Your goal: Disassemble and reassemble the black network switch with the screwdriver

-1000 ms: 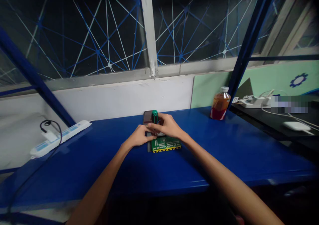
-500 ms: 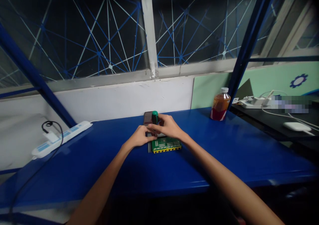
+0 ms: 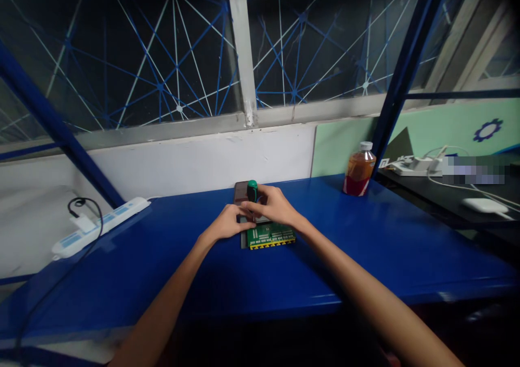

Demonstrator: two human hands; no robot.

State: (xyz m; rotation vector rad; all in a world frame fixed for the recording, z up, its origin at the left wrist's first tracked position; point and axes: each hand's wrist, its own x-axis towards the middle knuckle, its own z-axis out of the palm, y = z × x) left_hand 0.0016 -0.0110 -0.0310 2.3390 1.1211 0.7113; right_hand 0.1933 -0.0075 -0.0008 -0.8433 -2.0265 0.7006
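Note:
A green circuit board [image 3: 271,236] with yellow edge contacts lies on a dark tray [image 3: 242,240] in the middle of the blue table [image 3: 162,259]. My right hand [image 3: 274,205] is closed round a screwdriver with a green and black handle [image 3: 252,190], held upright over the board's far end. My left hand [image 3: 226,222] rests at the board's left side, its fingers curled against the tray and the tool's shaft. The screwdriver's tip is hidden behind my fingers.
A white power strip [image 3: 99,225] with a black cable lies at the far left of the table. A bottle of amber liquid [image 3: 359,169] stands at the back right. A darker desk to the right carries a white mouse [image 3: 482,205] and cables. A white wall and windows rise behind.

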